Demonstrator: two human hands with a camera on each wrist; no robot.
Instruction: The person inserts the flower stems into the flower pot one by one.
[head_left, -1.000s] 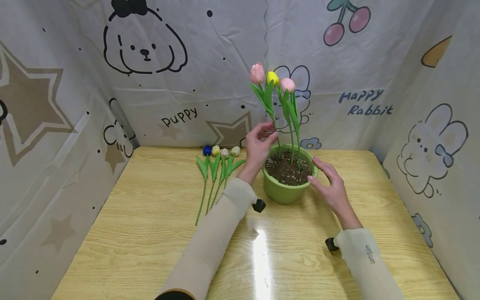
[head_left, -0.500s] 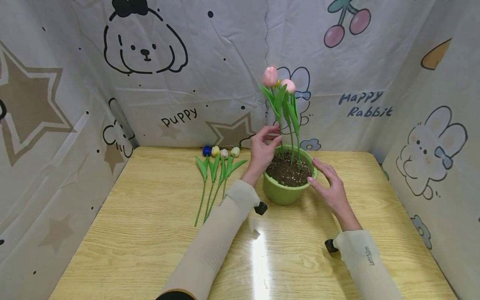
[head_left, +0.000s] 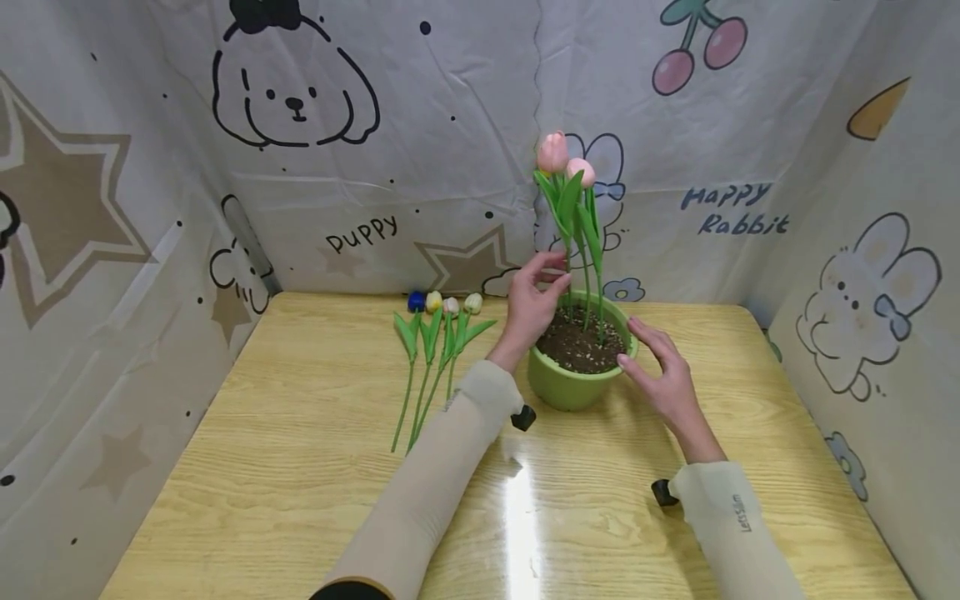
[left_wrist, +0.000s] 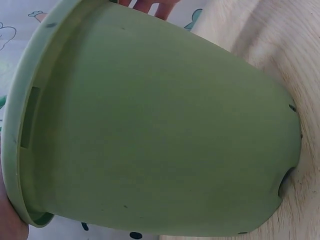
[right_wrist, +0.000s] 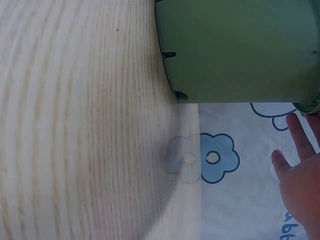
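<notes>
A green pot (head_left: 573, 387) of dark soil (head_left: 581, 343) stands on the wooden table (head_left: 300, 483). Three tulips rise from it: two pink heads (head_left: 552, 152) show, and the third is hidden behind them. My left hand (head_left: 558, 277) pinches the stem of the taller pink tulip just above the soil. My right hand (head_left: 649, 357) rests with straight fingers against the pot's right rim. The pot's wall (left_wrist: 160, 125) fills the left wrist view. In the right wrist view the pot (right_wrist: 240, 50) sits at the top, with my right hand's fingers (right_wrist: 299, 170) beside its rim.
Several loose tulips (head_left: 435, 350) lie side by side on the table, left of the pot, heads toward the back. Printed cloth walls (head_left: 375, 167) close in the table at the back and on both sides. Bare tabletop lies in front.
My left hand has swung the taller pink tulip to the right and more upright, so it now covers the yellow one. The right hand has stayed on the pot.
</notes>
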